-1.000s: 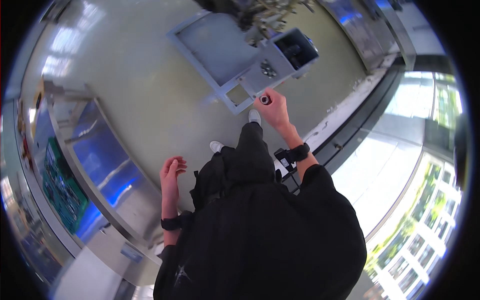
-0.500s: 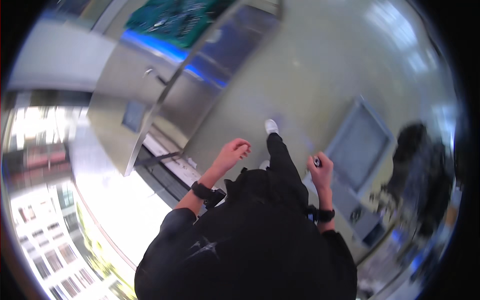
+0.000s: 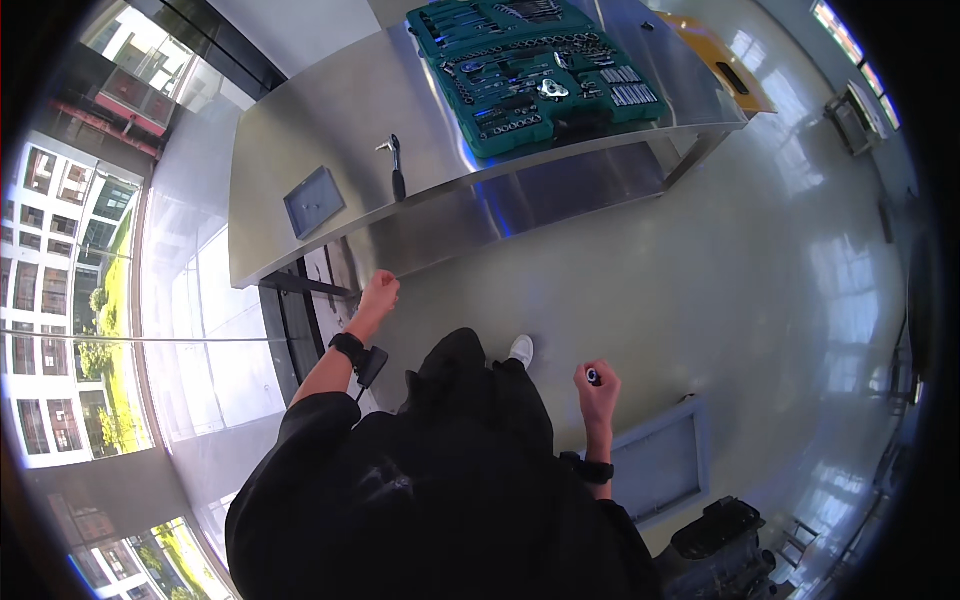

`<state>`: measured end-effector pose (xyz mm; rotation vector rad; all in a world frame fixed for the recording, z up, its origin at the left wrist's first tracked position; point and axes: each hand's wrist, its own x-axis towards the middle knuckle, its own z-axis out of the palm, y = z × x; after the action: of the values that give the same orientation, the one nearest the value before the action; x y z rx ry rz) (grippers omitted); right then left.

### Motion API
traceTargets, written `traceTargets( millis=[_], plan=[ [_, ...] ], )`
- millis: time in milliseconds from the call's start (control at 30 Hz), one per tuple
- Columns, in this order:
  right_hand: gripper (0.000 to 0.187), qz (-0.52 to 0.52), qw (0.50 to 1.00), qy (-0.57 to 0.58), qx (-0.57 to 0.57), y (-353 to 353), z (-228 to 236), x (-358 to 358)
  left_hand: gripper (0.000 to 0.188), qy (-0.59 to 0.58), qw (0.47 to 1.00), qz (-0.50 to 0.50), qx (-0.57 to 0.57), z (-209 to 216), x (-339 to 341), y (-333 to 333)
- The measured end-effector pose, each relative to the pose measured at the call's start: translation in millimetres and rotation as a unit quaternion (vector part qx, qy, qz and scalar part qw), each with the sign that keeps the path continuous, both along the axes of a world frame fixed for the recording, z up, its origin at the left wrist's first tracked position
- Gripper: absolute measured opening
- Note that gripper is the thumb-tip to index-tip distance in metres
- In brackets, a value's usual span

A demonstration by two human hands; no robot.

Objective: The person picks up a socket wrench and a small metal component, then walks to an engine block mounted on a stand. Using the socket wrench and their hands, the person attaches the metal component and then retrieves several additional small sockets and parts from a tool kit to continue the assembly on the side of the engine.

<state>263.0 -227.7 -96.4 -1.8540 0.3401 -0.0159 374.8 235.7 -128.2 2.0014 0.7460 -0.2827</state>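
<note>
My right hand (image 3: 598, 392) is closed in a fist around a small round dark piece with a pale ring at its end (image 3: 593, 377); the rest of it is hidden by the fingers. Off to the left, my left hand (image 3: 379, 295) is curled with its fingers pressed together in front of the metal table's near edge; whatever is in it, if anything, is hidden. On the metal table (image 3: 290, 130) lie a ratchet wrench (image 3: 397, 168) with a dark handle and a shallow grey tray (image 3: 313, 203) with tiny parts. Farther right on it, a green tool case (image 3: 500, 143) lies spread out, full of sockets and tools.
A grey framed panel (image 3: 660, 460) is beside my right forearm, with a dark engine-like machine (image 3: 715, 540) behind it at lower right. A yellow cart or board (image 3: 735, 75) stands past the table's far end. Large windows (image 3: 60, 300) line the left.
I have turned right-to-left swing of view aside: the table and tool case now lie ahead, and the framed panel sits lower. The right hand still grips the round piece; the left stays curled.
</note>
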Motion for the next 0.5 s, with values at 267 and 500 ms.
traceTargets(
  millis=[267,500],
  plan=[
    [0.022,-0.032,0.997,0.056,0.042,12,-4,57,0.039,-0.177,0.934,-0.126,0.284,22,127,-7],
    [0.032,-0.024,0.997,0.068,-0.037,52,8,124,0.054,-0.098,0.924,-0.095,0.357,29,254,13]
  ],
)
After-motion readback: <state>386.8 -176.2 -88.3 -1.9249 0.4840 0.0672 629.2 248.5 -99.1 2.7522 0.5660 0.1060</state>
